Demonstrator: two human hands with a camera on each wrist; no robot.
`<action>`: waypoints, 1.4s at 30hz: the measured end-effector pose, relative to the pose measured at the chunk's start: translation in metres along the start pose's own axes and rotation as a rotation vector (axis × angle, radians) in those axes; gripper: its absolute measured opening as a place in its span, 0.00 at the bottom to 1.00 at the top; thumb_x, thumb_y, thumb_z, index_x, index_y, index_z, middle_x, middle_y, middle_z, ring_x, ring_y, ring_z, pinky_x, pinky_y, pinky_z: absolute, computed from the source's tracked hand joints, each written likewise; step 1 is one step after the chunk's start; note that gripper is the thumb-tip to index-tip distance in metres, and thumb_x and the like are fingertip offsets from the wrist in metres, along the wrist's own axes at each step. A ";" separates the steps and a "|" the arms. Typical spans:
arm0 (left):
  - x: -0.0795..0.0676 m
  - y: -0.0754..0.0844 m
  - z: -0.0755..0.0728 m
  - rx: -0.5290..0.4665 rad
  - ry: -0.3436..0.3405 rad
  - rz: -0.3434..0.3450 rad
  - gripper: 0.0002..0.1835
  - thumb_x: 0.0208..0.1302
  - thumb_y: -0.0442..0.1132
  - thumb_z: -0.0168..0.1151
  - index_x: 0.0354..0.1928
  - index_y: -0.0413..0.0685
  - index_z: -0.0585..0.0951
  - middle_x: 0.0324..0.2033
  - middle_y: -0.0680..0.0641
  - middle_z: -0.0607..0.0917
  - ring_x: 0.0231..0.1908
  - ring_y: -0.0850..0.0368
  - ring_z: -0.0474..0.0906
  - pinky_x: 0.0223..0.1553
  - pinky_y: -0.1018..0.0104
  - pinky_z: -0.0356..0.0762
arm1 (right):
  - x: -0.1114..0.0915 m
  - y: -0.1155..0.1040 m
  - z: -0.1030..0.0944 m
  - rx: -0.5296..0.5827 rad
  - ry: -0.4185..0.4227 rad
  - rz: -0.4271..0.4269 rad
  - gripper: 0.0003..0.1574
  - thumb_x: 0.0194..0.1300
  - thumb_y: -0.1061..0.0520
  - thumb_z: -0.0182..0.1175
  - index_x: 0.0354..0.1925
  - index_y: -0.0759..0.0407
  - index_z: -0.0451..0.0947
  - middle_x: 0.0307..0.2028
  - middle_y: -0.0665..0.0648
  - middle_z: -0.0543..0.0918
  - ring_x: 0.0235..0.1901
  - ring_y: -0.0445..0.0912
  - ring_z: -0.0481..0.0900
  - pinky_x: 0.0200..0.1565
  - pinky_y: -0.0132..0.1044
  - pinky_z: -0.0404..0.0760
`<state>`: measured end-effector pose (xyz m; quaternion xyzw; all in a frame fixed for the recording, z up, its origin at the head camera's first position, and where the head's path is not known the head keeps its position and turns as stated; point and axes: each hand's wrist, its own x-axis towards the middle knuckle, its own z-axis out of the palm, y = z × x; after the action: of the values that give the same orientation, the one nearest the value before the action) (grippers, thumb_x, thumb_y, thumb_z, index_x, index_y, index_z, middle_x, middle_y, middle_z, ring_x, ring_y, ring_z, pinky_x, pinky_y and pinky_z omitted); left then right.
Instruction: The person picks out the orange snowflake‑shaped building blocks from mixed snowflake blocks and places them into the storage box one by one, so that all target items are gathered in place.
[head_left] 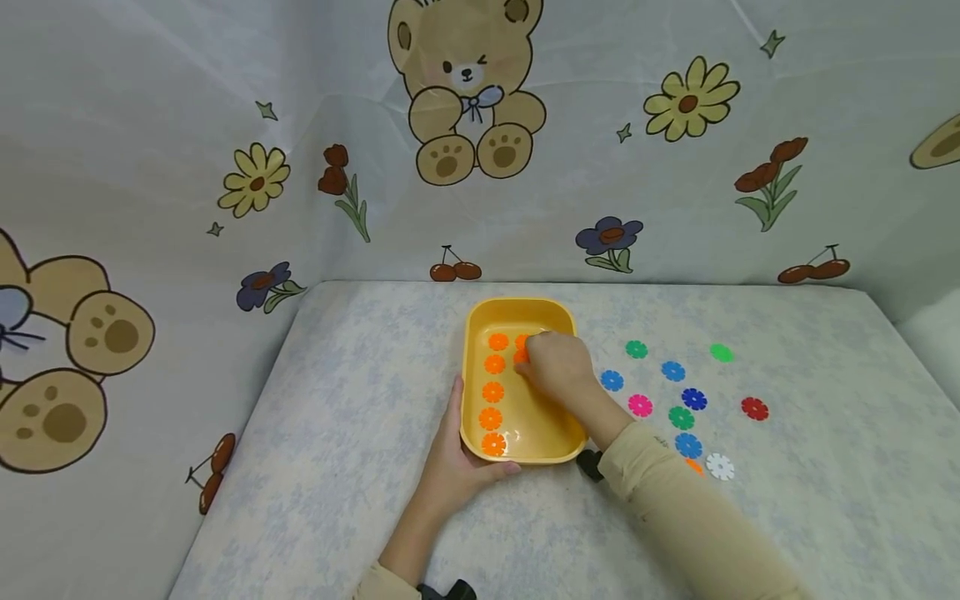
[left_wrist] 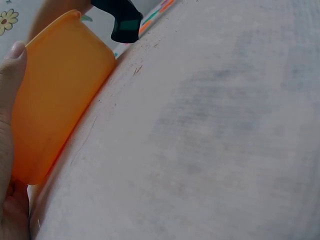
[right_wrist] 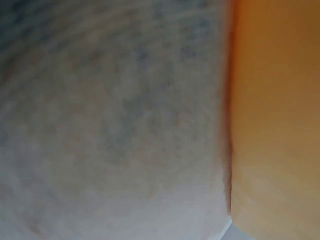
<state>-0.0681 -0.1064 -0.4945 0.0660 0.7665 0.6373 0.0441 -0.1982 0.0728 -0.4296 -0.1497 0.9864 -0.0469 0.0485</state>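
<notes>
A shallow yellow tray [head_left: 540, 446] lies on the table, its orange-looking side wall [left_wrist: 65, 90] filling the left part of the left wrist view. My left hand [head_left: 457, 454] grips its near left corner, the thumb along the front wall and the fingers at the left side. Inside it, several orange snowflake discs [head_left: 492, 392] form a column along the left. My right hand [head_left: 558, 364] reaches into the tray with curled fingers, pinching an orange snowflake disc [head_left: 521, 356] below another at the top of a second column. Its fingertips are partly hidden; the right wrist view shows only tray wall and table.
Right of the tray, loose snowflake discs lie scattered: blue [head_left: 672, 371], green [head_left: 637, 349], pink [head_left: 640, 405], red [head_left: 754, 408] and white [head_left: 720, 466] among them. An orange one [head_left: 695, 467] is partly covered. A printed cloth [head_left: 525, 225] hangs behind the table [head_left: 360, 375].
</notes>
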 end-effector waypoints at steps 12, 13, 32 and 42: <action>0.000 0.000 0.000 -0.020 -0.005 -0.001 0.72 0.45 0.47 0.82 0.79 0.66 0.36 0.78 0.61 0.48 0.74 0.60 0.58 0.70 0.73 0.61 | -0.018 0.007 -0.016 0.239 0.134 -0.017 0.20 0.64 0.41 0.66 0.37 0.57 0.85 0.20 0.50 0.76 0.20 0.45 0.70 0.24 0.34 0.67; 0.000 0.001 0.000 -0.021 -0.003 -0.001 0.72 0.45 0.47 0.82 0.79 0.66 0.36 0.78 0.61 0.48 0.74 0.60 0.59 0.71 0.71 0.61 | -0.022 0.010 -0.020 0.261 0.168 -0.018 0.21 0.65 0.41 0.65 0.41 0.57 0.86 0.21 0.50 0.77 0.21 0.45 0.70 0.24 0.33 0.67; 0.000 0.002 0.001 -0.050 -0.005 0.028 0.73 0.43 0.46 0.83 0.79 0.65 0.36 0.78 0.60 0.49 0.74 0.58 0.58 0.70 0.76 0.59 | -0.135 0.097 -0.019 0.351 -0.117 0.107 0.30 0.62 0.47 0.69 0.61 0.51 0.79 0.33 0.48 0.76 0.21 0.43 0.68 0.21 0.31 0.68; -0.001 0.003 0.002 -0.059 0.008 0.022 0.74 0.41 0.41 0.84 0.79 0.67 0.37 0.78 0.59 0.49 0.75 0.57 0.57 0.74 0.60 0.58 | -0.148 0.114 0.012 0.359 -0.215 0.116 0.32 0.58 0.44 0.72 0.60 0.45 0.79 0.34 0.47 0.75 0.36 0.43 0.71 0.33 0.33 0.72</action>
<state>-0.0669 -0.1038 -0.4915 0.0705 0.7466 0.6605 0.0358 -0.0894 0.2250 -0.4416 -0.0858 0.9584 -0.2026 0.1821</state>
